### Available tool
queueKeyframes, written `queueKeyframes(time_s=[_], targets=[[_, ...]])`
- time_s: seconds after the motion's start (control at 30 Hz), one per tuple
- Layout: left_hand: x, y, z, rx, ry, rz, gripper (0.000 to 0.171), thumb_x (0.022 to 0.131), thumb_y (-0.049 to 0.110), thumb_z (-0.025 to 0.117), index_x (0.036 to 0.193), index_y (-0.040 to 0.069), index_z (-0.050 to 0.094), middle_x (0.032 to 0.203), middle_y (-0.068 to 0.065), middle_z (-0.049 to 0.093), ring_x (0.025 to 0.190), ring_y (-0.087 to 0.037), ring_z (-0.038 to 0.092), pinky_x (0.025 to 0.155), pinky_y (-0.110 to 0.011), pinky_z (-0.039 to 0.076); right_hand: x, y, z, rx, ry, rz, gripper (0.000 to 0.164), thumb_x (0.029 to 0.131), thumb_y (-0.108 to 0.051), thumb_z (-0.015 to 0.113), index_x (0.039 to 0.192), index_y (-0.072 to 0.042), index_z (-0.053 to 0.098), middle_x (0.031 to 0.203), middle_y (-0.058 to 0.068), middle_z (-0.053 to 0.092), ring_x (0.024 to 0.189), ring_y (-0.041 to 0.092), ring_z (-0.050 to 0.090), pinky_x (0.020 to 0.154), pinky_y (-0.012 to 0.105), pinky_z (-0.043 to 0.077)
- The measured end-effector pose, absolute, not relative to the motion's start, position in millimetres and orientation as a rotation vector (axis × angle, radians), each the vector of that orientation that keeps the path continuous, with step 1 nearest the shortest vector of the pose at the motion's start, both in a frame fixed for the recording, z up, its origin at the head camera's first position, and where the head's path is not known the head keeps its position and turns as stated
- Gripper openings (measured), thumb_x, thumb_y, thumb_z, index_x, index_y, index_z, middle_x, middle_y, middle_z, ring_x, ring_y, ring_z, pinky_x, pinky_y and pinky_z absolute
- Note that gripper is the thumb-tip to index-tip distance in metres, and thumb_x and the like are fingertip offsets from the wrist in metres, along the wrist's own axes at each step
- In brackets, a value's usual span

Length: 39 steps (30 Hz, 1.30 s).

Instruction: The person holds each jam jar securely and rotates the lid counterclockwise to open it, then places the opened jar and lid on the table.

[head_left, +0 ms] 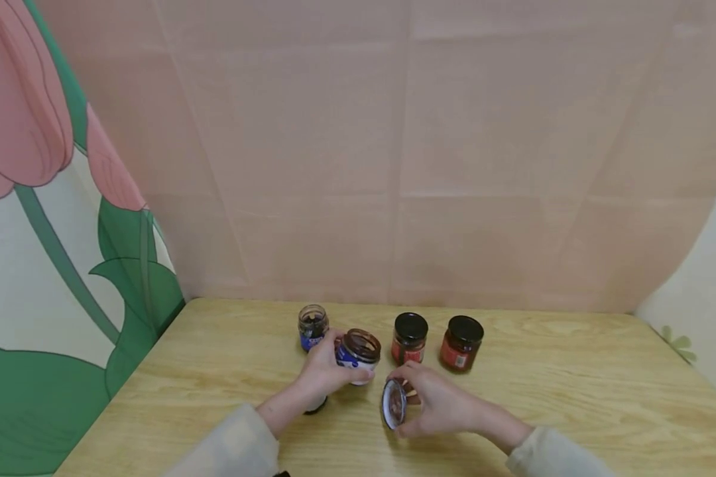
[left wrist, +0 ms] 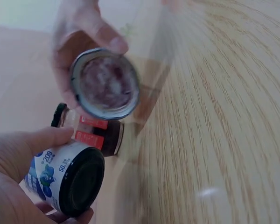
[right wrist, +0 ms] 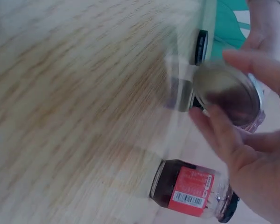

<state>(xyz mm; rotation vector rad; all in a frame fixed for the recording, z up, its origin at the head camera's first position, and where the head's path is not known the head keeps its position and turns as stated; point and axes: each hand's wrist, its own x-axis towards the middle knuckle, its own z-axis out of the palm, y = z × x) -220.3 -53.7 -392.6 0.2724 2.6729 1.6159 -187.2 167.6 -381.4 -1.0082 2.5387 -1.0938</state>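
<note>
Gripping an uncapped jar (head_left: 358, 366) with a blue-and-white label, the left hand (head_left: 324, 372) wraps its fingers and thumb around the glass, left of the middle of the near-to-far spread of jars. The held jar stands mouth uppermost, clear of the table (head_left: 579, 377); its dark base shows in the left wrist view, and dark residue lines the inside below the rim. Just to the right and nearer, the right hand (head_left: 444, 401) pinches a metal lid (head_left: 394, 405) between thumb and fingers. The lid is turned on edge, its pale underside, smeared dark red, facing left toward the held jar, the two being apart. Farther left, behind the left hand, an open blue-labelled jar (head_left: 313, 324) stands upright with dark contents. Beyond the right hand, two red-labelled jars with black lids stand side by side but apart: the left one (head_left: 410, 341) and the right one (head_left: 462, 344). A dark-rimmed object (head_left: 316, 407), mostly hidden by the left wrist, lies on the near left. Pale sleeves (head_left: 237, 444) cover both forearms. At the far side hangs a pinkish cloth (head_left: 394, 165); tulips (head_left: 24, 99) decorate the left.
</note>
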Motion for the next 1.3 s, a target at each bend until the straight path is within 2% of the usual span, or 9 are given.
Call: queueKeyframes(time_s=[0.2,0.43,0.53,0.63,0.8,0.97,1.17,1.3], targets=[[-222,-48,-395,0.191,2.692,1.655,0.074,0.061,0.022,0.090,0.120,0.000,0.052,0.107,-0.013,0.064,0.104,-0.028,0.058,0.094,-0.046,0.046,-185,164,-391,-1.056,2.587,-1.077,0.066,0.064,-0.015,0.084,0.117,0.005,0.050,0.102,0.007,0.059,0.090,0.014,0.061,0.074,0.022,0.054],[-225,-45,-395,0.169,2.710,1.669,0.073,0.059,0.021,0.090,0.117,-0.002,0.052,0.105,-0.013,0.064,0.103,-0.028,0.058,0.094,-0.046,0.045,-185,163,-394,-0.994,2.588,-1.122,0.070,0.059,-0.002,0.081,0.118,0.000,0.043,0.096,0.007,0.059,0.077,0.004,0.056,0.064,0.020,0.050],[-226,-44,-395,0.148,2.700,1.677,0.074,0.060,0.021,0.090,0.118,-0.002,0.052,0.106,-0.013,0.064,0.103,-0.028,0.058,0.095,-0.046,0.045,-184,162,-395,-0.966,2.631,-1.147,0.072,0.058,-0.001,0.081,0.118,-0.003,0.042,0.103,0.008,0.059,0.085,0.008,0.058,0.073,0.022,0.050],[-227,-43,-396,0.139,2.703,1.677,0.075,0.060,0.021,0.090,0.120,-0.003,0.051,0.107,-0.014,0.063,0.104,-0.029,0.058,0.094,-0.046,0.045,-184,162,-394,-0.904,2.603,-1.236,0.073,0.059,-0.002,0.081,0.119,-0.004,0.039,0.114,0.012,0.058,0.099,0.018,0.059,0.083,0.025,0.048],[-228,-42,-397,0.121,2.701,1.697,0.075,0.060,0.021,0.090,0.119,-0.003,0.051,0.107,-0.014,0.063,0.103,-0.028,0.058,0.093,-0.045,0.046,-184,166,-392,-0.805,2.453,-1.405,0.074,0.064,-0.005,0.082,0.122,-0.001,0.037,0.119,0.016,0.056,0.109,0.028,0.055,0.089,0.023,0.045],[-229,-40,-398,0.103,2.697,1.698,0.075,0.058,0.020,0.091,0.118,-0.003,0.053,0.107,-0.014,0.064,0.104,-0.029,0.058,0.094,-0.045,0.047,-182,170,-393,-0.733,2.305,-1.497,0.074,0.067,-0.005,0.080,0.126,0.000,0.036,0.118,0.015,0.056,0.110,0.027,0.053,0.090,0.019,0.042],[-230,-39,-400,0.110,2.709,1.678,0.073,0.058,0.018,0.091,0.117,-0.003,0.053,0.108,-0.014,0.064,0.104,-0.030,0.059,0.096,-0.048,0.045,-180,170,-395,-0.722,2.239,-1.515,0.071,0.069,-0.007,0.081,0.127,0.001,0.039,0.117,0.016,0.054,0.106,0.025,0.056,0.087,0.021,0.046],[-232,-39,-401,0.115,2.713,1.659,0.073,0.058,0.016,0.090,0.119,-0.002,0.053,0.110,-0.015,0.064,0.106,-0.032,0.058,0.097,-0.048,0.044,-181,167,-397,-0.776,2.348,-1.433,0.066,0.070,-0.013,0.082,0.123,0.004,0.046,0.113,0.015,0.055,0.096,0.014,0.058,0.079,0.019,0.049]])
